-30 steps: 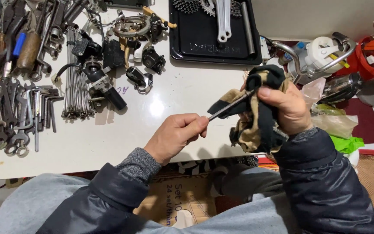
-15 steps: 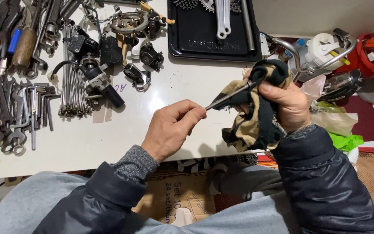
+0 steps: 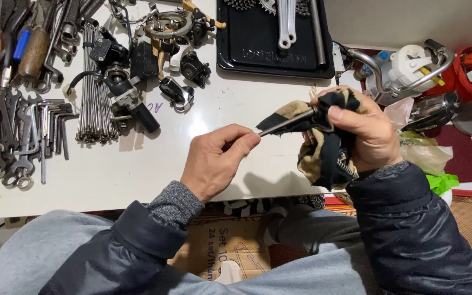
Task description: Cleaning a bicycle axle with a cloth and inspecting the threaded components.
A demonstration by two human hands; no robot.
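A: Where is the rod?

B: My left hand [image 3: 214, 164] pinches the thin metal rod [image 3: 285, 123]; at 3 o'clock my right hand [image 3: 364, 131] squeezes the rag [image 3: 323, 155] around it.

A: The risk?

B: I think it may bend if I squeeze unevenly.

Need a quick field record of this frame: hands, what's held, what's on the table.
view: head camera, looking down at a white table
left hand: pinches one end of a thin metal rod
right hand: grips a black and tan rag wrapped around the rod's other end
rod: held above the table edge, tilted up to the right
table left: wrenches, hex keys, bundle of spokes
table centre: black bike parts
table top: black tray with metal parts
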